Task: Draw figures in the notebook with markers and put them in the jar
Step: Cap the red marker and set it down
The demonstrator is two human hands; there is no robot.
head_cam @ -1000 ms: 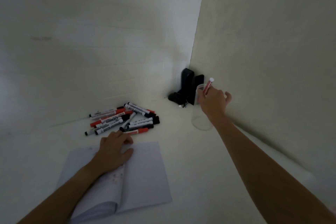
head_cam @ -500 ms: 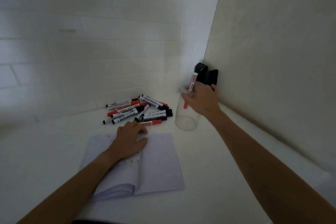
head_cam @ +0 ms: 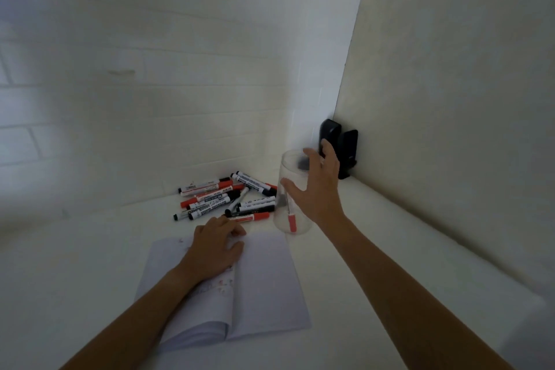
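Right hand [head_cam: 318, 189] covers jar [head_cam: 285, 189] right wall; marker [head_cam: 290, 216] upper barrel blurred; marker labels unreadable.

Red-capped marker [head_cam: 290, 221] upright in clear jar [head_cam: 285, 189], notebook [head_cam: 258, 288] open

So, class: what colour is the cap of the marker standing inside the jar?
Red: the marker in the clear jar has its red cap pointing down, seen in the head view.

I count one open notebook [head_cam: 258, 285], one clear jar [head_cam: 292, 189] containing one red-capped marker [head_cam: 291, 219], and roughly ten loose markers [head_cam: 228, 198].
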